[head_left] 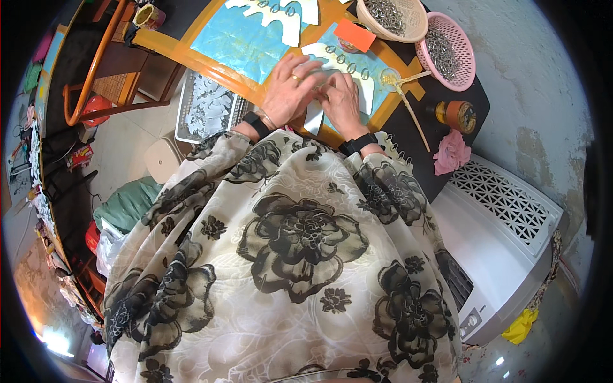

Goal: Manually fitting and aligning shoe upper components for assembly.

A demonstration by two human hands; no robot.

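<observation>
My left hand (291,88) and my right hand (341,105) meet over the near edge of a blue sheet (377,70) on the table. Both have bent fingers pressed close together at the same spot; whatever they pinch is hidden under them. Below the fingers a white flat piece (313,120) shows between my hands. Just beyond lies a cream, wavy-edged strip (363,86) with several metal rings (351,67) in a row on it. Similar ringed strips (292,29) rest on another blue sheet (233,48) farther left.
Two baskets, one cream (418,33) and one pink (471,60), hold metal rings. An orange card (355,35) lies nearby. To the right are sticks (414,118), an amber jar (456,116) and pink cloth (452,152). A white crate (180,121) of pale pieces stands left.
</observation>
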